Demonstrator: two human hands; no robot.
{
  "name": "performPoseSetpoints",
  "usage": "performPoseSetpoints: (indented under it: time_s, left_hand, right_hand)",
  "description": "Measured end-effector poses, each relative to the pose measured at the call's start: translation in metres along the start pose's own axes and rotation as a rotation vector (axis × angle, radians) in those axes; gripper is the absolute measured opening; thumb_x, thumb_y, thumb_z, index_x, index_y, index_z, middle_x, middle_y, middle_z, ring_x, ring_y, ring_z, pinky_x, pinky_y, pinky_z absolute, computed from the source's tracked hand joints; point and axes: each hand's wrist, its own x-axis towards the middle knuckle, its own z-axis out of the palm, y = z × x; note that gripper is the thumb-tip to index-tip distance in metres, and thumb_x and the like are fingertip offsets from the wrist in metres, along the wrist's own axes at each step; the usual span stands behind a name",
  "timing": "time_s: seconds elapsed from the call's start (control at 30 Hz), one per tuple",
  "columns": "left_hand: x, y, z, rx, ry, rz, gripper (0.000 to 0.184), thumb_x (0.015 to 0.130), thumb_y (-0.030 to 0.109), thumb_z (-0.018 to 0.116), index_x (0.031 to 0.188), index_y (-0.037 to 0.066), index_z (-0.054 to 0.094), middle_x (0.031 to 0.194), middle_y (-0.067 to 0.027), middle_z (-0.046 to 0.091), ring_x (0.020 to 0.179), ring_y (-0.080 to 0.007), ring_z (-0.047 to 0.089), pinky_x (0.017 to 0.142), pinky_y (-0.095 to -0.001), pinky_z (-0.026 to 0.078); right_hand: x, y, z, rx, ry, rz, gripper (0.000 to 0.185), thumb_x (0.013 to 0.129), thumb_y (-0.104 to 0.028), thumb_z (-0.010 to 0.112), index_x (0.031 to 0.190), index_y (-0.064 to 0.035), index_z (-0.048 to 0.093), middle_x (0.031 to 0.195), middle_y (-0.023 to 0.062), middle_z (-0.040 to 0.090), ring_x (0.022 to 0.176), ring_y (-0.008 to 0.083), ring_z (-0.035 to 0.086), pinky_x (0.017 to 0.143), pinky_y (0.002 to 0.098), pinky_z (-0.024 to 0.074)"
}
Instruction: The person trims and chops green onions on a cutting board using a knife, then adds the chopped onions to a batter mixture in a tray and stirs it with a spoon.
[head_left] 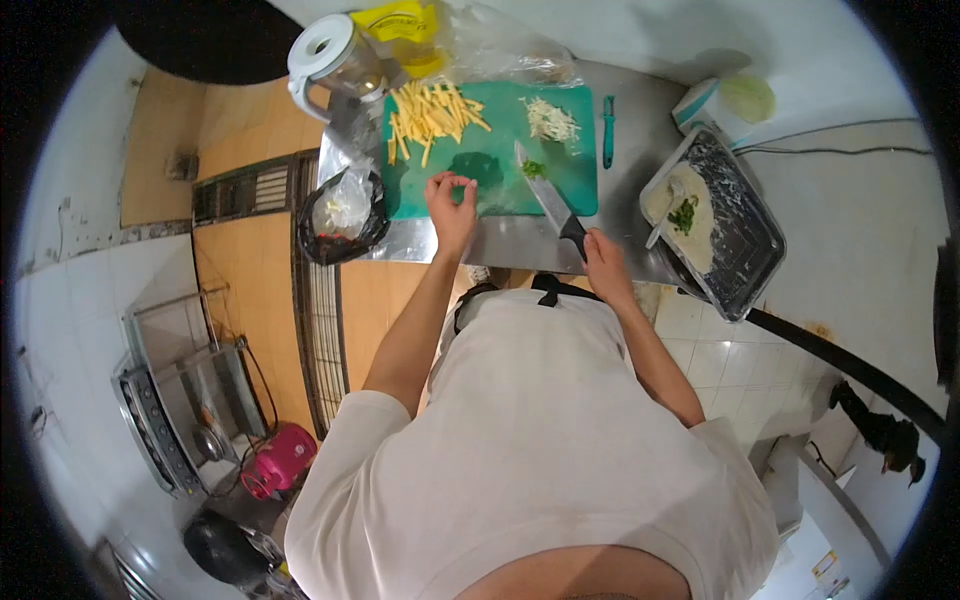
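My right hand is closed round the black handle of a large knife, whose blade lies slanted over the right part of a green cutting board. Chopped green herbs sit at the blade near its tip. Over the board's front edge hovers my left hand, thumb and forefinger curved towards each other with a gap between them and nothing visible held. Yellow cut sticks are heaped at the board's back left, and pale shreds lie at its back right.
A teal peeler lies right of the board. Farther right, a black tray holds pale batter, herbs and a spoon. At the left are a lidded jug and a black bag-lined container. Plastic bags lie behind the board.
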Motion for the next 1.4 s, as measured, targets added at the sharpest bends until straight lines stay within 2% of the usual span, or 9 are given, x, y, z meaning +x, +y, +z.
performPoseSetpoints:
  time_s: [0.13,0.2,0.37,0.57,0.77,0.97,1.07,1.23,1.4]
  left_hand:
    - [-0.002,0.013,0.02,-0.061,-0.138,-0.021,0.016,0.085,0.016,0.077,0.083,0.003,0.068,0.103,-0.0126,0.061,0.1,-0.026,0.059,0.082,-0.0362,0.048]
    - [-0.004,0.031,0.034,-0.166,-0.257,0.003,0.018,0.087,0.02,0.075,0.084,0.004,0.068,0.106,-0.0136,0.063,0.104,-0.033,0.057,0.092,-0.0421,0.045]
    - [-0.01,0.098,0.069,-0.361,-0.601,0.077,0.018,0.091,0.021,0.071,0.093,0.004,0.068,0.109,-0.0139,0.063,0.108,-0.0323,0.057,0.092,-0.0399,0.045]
    - [-0.036,0.184,0.111,-0.079,-0.821,0.624,0.047,0.097,0.039,0.059,0.138,0.016,0.056,0.143,-0.0175,0.043,0.132,-0.0407,0.037,0.105,-0.0552,0.032]
    - [-0.073,0.219,0.155,0.168,-0.91,0.819,0.062,0.099,0.054,0.047,0.154,0.026,0.037,0.159,-0.0173,0.019,0.142,-0.0539,0.016,0.109,-0.0708,0.017]
    - [-0.081,0.211,0.169,0.222,-0.862,0.93,0.063,0.097,0.054,0.05,0.152,0.025,0.043,0.164,-0.0126,0.018,0.143,-0.0542,0.015,0.104,-0.0771,0.02]
    - [-0.077,0.201,0.178,0.271,-0.743,0.91,0.062,0.096,0.055,0.051,0.15,0.026,0.045,0.164,-0.0131,0.019,0.144,-0.0531,0.015,0.103,-0.0777,0.02]
    - [-0.066,0.207,0.179,0.233,-0.705,0.851,0.06,0.096,0.054,0.051,0.148,0.026,0.047,0.163,-0.0146,0.021,0.146,-0.0494,0.014,0.104,-0.0757,0.02]
    - [-0.074,0.206,0.179,0.199,-0.676,1.008,0.058,0.095,0.052,0.052,0.146,0.025,0.05,0.162,-0.0157,0.022,0.146,-0.0478,0.015,0.107,-0.0715,0.022]
  right_hand:
    - [-0.038,-0.035,-0.053,0.061,0.187,0.066,0.036,0.106,-0.028,0.044,0.114,0.0018,0.06,0.079,0.0217,0.065,0.072,0.0317,0.068,0.069,0.0438,0.0494]
    - [-0.051,-0.022,-0.076,0.081,0.335,0.012,0.035,0.106,-0.028,0.044,0.115,0.0023,0.061,0.077,0.0196,0.064,0.068,0.0267,0.067,0.066,0.0417,0.0491]
    - [-0.074,0.015,-0.121,-0.176,0.684,0.012,0.028,0.104,-0.024,0.049,0.113,-0.0017,0.062,0.078,0.023,0.066,0.071,0.0423,0.064,0.065,0.0488,0.0482]
    - [-0.098,0.035,-0.131,-0.448,0.779,0.178,0.027,0.1,-0.024,0.055,0.117,-0.0048,0.063,0.086,0.0231,0.069,0.078,0.0433,0.066,0.066,0.052,0.0497]
    - [-0.111,0.032,-0.123,-0.375,0.808,0.212,0.027,0.1,-0.022,0.057,0.118,-0.004,0.065,0.091,0.023,0.071,0.084,0.0434,0.068,0.07,0.0501,0.0529]
    - [-0.12,0.022,-0.128,-0.113,0.715,0.296,0.028,0.1,-0.021,0.054,0.114,-0.0015,0.068,0.095,0.0248,0.071,0.085,0.0435,0.068,0.072,0.0506,0.0512]
    - [-0.131,0.009,-0.142,-0.169,0.629,0.371,0.032,0.102,-0.025,0.051,0.115,-0.0009,0.068,0.093,0.0246,0.071,0.085,0.0429,0.068,0.073,0.0509,0.0507]
    - [-0.141,0.009,-0.152,-0.338,0.69,0.261,0.036,0.103,-0.028,0.049,0.118,-0.0011,0.069,0.095,0.0241,0.071,0.087,0.0412,0.069,0.077,0.0496,0.0524]
    - [-0.14,-0.018,-0.163,-0.404,0.588,0.362,0.036,0.103,-0.03,0.05,0.118,-0.0044,0.07,0.103,0.0226,0.072,0.096,0.0418,0.069,0.083,0.0479,0.0537]
